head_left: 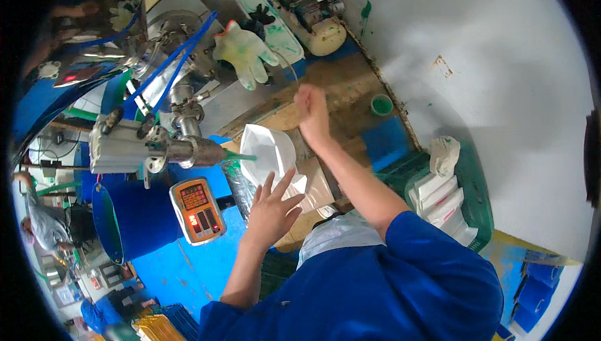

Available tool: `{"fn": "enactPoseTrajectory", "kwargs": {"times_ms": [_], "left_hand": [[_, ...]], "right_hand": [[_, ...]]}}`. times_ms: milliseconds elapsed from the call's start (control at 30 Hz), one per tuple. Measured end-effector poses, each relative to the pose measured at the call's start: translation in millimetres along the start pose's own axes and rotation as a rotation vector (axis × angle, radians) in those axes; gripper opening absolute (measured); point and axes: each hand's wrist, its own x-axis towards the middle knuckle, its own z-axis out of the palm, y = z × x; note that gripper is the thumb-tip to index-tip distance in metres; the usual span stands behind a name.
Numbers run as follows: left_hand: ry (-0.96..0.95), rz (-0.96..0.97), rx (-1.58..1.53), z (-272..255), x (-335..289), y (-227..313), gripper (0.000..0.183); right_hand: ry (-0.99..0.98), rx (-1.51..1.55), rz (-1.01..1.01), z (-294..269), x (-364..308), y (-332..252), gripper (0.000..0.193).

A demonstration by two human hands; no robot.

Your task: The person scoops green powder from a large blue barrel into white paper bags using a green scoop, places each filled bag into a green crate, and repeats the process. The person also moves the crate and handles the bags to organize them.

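The white bag opens right of the nozzle, a green stream at its mouth. Our left hand has fingers spread near it; our right hand is blurred, its grip we cannot tell. Pushing the rim may cause spilling.

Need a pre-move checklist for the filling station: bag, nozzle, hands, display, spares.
1. Bag mouth open: ok, spread wide.
2. Nozzle lined up with the bag: ok, green at its tip reaches the mouth; whether it is flowing, cannot tell.
3. Left hand at the bag: ok, fingers spread by its near edge; firm grip, not ok.
4. Right hand clear of the bag: ok; whether it is empty, cannot tell.
5. Display lit: ok, red digits showing.
6. White stack in the crate: ok.
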Motion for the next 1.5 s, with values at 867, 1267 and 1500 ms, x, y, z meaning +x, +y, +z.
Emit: {"fn": "enactPoseTrajectory", "kwargs": {"times_ms": [867,1267,1500], "left_hand": [[-0.355,0.587,0.511,45.3,189.2,176.0,0.019],[-0.607,0.479,0.691,102.5,227.3,238.4,0.072],[-0.496,0.491,0.335,94.8,217.3,238.1,0.067]], "right_hand": [[0.03,-0.937,0.493,-448.3,-25.8,180.1,0.033],[-0.348,-0.436,0.482,-318.6,-18.9,17.8,0.077],[-0.419,-0.172,0.415,-343.2,-17.7,24.9,0.074]]}}
